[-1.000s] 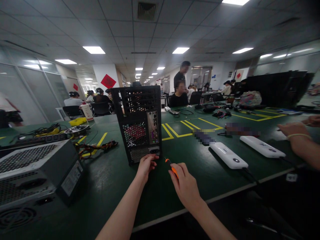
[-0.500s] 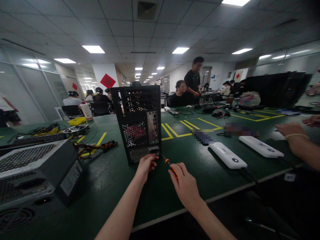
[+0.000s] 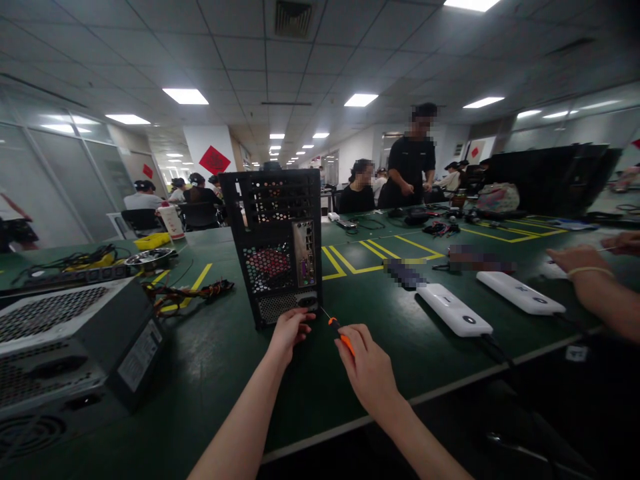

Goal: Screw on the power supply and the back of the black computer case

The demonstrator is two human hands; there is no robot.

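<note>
A black desktop computer case [image 3: 239, 247] stands upright on the green table, its rear panel towards me. The fingers of my left hand [image 3: 289, 335] are curled at the lower right corner of that panel, by the power socket. Whatever they may pinch there is too small or hidden to make out. My right hand [image 3: 369, 363] is closed around the orange and black handle of a screwdriver [image 3: 347, 341]. Its thin shaft slants up to the left, with the tip at the lower right edge of the case, close to my left fingertips.
A grey power supply unit [image 3: 113, 363] sits at the left, with bundled cables [image 3: 200, 291] behind it. To the right lie two white power banks [image 3: 453, 312]. A co-worker's hands [image 3: 590, 267] are at the far right. Several people are farther back.
Both my hands and the screwdriver stay almost in place at the case's lower corner. In the background, the standing person has shifted to the right and turned.
</note>
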